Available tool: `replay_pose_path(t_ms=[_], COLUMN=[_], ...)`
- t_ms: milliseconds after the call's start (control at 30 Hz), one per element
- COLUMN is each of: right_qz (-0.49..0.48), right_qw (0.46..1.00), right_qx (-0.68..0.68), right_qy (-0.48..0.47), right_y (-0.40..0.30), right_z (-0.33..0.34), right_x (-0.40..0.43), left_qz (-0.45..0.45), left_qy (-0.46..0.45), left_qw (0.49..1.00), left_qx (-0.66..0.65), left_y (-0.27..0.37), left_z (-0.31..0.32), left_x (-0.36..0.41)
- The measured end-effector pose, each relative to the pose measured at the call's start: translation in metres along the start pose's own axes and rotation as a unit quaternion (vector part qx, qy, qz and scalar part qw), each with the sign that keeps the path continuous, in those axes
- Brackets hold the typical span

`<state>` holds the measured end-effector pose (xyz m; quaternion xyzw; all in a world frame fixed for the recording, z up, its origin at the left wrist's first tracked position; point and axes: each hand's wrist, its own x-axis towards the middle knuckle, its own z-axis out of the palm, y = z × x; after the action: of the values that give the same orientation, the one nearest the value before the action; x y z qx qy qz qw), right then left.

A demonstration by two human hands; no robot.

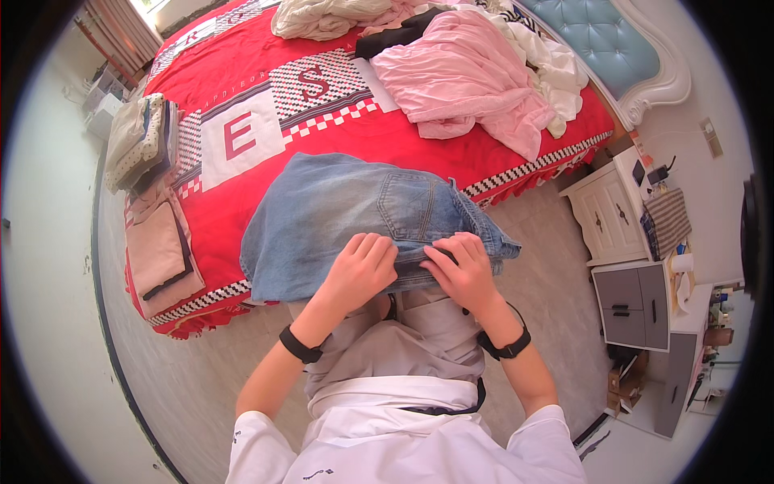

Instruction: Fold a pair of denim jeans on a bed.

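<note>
A pair of folded blue denim jeans [326, 206] lies over the near edge of the bed, its back pocket [406, 207] facing up. My left hand [366, 266] grips the near edge of the denim, fingers curled over it. To its right, my right hand [459, 266] pinches the same edge close to the waistband [481, 224]. The waistband points to the right, and part of the edge bunches between my two hands. The fingertips of both hands are partly hidden in the cloth.
The bed wears a red patterned cover [338, 136]. A pink garment or cover [465, 78] is heaped at its far right. Folded clothes [139, 142] are stacked on the left, with a folded beige garment [158, 245] nearer. A white nightstand [604, 212] and a grey-fronted cabinet [629, 302] stand right.
</note>
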<state>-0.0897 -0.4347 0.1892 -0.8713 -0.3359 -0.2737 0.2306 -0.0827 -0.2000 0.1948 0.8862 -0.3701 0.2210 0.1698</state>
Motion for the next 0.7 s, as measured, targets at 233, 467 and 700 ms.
replay_pose_path(t_ms=[233, 467, 700], right_qz=[-0.012, -0.036, -0.03], right_qw=[1.0, 0.998, 0.999], right_qx=[0.012, 0.016, 0.014], right_qy=[-0.015, 0.04, 0.019], right_y=[-0.003, -0.01, -0.013], right_z=[-0.007, -0.015, -0.011], right_x=[-0.001, -0.002, -0.009], left_qz=[0.058, 0.082, 0.078], left_qy=[0.047, 0.002, 0.008], left_qw=[0.997, 0.993, 0.996], left_qx=[0.009, 0.081, 0.035], left_y=[0.008, 0.013, 0.024], left_z=[-0.014, -0.024, -0.021], left_x=[-0.001, -0.012, -0.001])
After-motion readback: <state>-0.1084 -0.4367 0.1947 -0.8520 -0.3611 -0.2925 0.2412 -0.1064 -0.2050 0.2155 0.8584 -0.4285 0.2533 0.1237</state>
